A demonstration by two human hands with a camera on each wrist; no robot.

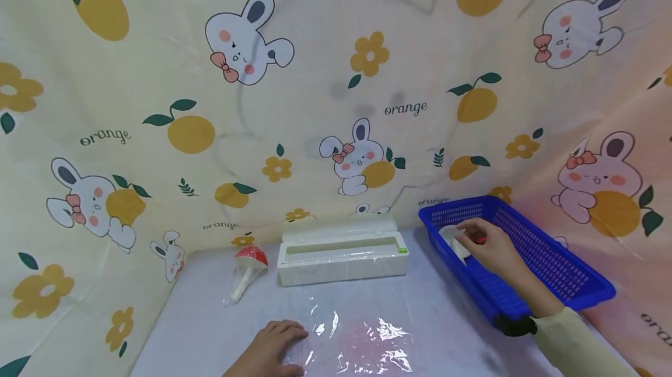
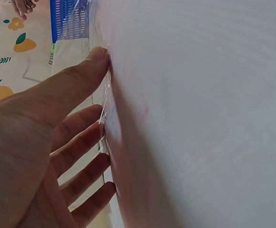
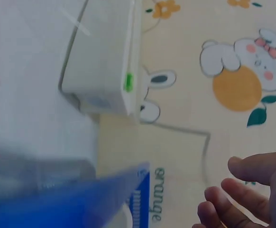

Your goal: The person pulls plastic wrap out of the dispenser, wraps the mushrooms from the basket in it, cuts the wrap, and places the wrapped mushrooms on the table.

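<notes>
My left hand [image 1: 270, 351] rests on the table at the near edge of a sheet of clear cling film [image 1: 362, 336]. In the left wrist view its thumb and fingertips touch the film's edge with fingers fairly straight. My right hand [image 1: 490, 248] is over the left side of a blue plastic basket [image 1: 556, 248], beside a white object [image 1: 448, 233] whose kind I cannot tell. A small red patch shows by its fingers. In the right wrist view the loosely bent right fingers [image 3: 242, 168] have nothing between them.
A white cling film dispenser box [image 1: 341, 272] with raised lid and a green tab stands at the back middle. Left of it lies a red-capped toy mushroom [image 1: 249, 263] wrapped in clear film. A patterned cloth [image 1: 315, 91] hangs behind the table.
</notes>
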